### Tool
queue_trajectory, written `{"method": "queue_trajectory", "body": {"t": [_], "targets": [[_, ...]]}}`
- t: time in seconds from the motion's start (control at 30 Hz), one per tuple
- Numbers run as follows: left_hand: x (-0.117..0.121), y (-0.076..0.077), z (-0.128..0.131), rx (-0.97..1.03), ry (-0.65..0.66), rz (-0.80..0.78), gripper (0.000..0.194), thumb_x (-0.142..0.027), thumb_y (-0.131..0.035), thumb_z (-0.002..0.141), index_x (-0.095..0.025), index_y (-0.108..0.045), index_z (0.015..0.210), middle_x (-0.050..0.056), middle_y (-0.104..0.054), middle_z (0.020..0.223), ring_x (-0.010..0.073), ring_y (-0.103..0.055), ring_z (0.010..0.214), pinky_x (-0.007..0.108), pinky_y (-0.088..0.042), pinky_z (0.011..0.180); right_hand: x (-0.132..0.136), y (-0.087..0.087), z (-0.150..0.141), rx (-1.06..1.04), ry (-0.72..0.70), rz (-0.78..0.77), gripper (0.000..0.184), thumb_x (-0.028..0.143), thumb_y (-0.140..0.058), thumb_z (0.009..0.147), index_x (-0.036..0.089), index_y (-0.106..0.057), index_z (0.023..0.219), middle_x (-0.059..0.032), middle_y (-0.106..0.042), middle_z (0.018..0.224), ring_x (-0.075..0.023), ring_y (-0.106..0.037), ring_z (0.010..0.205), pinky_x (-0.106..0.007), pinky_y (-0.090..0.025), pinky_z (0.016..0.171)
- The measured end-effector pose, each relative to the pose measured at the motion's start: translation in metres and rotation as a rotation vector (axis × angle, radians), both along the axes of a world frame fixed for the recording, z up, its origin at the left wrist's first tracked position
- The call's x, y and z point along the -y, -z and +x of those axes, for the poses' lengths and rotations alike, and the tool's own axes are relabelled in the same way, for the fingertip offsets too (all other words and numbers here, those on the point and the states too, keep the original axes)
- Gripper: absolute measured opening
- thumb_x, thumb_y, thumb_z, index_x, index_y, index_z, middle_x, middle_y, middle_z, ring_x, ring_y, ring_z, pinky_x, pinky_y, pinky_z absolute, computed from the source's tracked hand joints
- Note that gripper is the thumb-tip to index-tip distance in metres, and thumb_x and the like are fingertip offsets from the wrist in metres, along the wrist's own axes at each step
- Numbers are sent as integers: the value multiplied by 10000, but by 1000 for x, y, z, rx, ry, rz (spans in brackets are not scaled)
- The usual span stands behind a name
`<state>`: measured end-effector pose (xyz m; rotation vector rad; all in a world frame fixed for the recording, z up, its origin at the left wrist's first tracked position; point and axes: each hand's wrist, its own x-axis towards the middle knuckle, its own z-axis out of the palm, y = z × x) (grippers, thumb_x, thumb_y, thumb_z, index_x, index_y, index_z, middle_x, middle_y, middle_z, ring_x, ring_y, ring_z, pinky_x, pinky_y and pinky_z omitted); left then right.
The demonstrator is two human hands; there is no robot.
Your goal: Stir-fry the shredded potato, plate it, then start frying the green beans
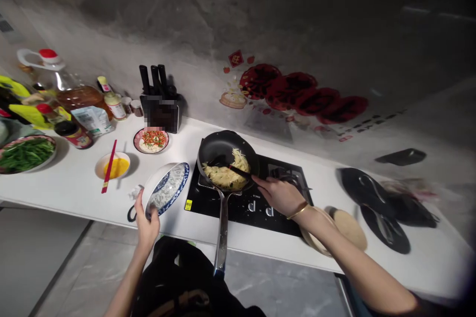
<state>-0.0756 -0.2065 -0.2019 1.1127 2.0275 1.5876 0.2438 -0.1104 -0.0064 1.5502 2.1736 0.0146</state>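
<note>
My left hand [147, 225] is closed on the rim of a blue-and-white patterned bowl [169, 190], tilted so its inside shows, with no food visible in it. The bowl is left of the cooktop, above the counter. My right hand [277, 193] grips a dark stick-like cooking utensil [241, 172]; its far end lies among pale yellow shredded food [219, 177], so its kind is unclear. That food rests in a black wok [213, 147] on the left burner. The wok's metal handle [222, 233] points toward me, untouched by either hand.
Left on the counter [67, 193] are a bowl of beaten egg [119, 166] with red chopsticks [109, 166], a plate of chopped seasonings [151, 139], greens [28, 153] and an oil jug [70, 86]. A knife block [174, 114] stands behind. Round wooden boards [347, 228] and dark lids [386, 230] lie right.
</note>
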Motion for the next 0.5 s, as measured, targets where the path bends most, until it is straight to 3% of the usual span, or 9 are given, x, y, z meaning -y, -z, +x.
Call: {"method": "queue_trajectory", "body": {"t": [0.13,0.27,0.33,0.4,0.5], "targets": [[-5,-1,6,89,1,-14,641,-202,-528,770,-168,-320,1375,136,-368,1404,262,-308,1327,394,-204,1116,-4,-3,6,47,32,-19,404,278,-358,919,275,-501,1296,-87,-686,1010,-216,-661,864,-300,-497,699],[-6,0,12,239,-59,-57,667,-231,-541,763,-164,-299,1381,150,-393,1382,261,-380,1282,392,-259,1092,-27,6,6,120,109,74,444,281,-306,936,177,-425,1351,-156,-661,1062,-258,-660,872,-343,-493,704],[-5,0,14,276,-89,-60,657,-254,-539,768,-151,-307,1375,161,-426,1349,261,-418,1252,392,-274,1083,-38,9,3,134,169,48,446,266,-292,937,146,-419,1348,-166,-663,1050,-272,-658,879,-354,-487,707],[-4,0,15,281,-111,-36,650,-269,-543,765,-137,-324,1362,172,-442,1328,263,-438,1232,391,-280,1078,-45,4,4,135,206,-38,413,258,-309,929,146,-495,1281,-160,-672,1029,-271,-651,903,-347,-474,729],[-3,2,15,287,-125,-4,641,-265,-555,751,-137,-350,1345,167,-453,1318,261,-443,1227,391,-273,1081,-52,-22,15,123,184,-158,367,261,-346,912,166,-605,1155,-147,-672,1042,-253,-630,956,-321,-445,781]]}}
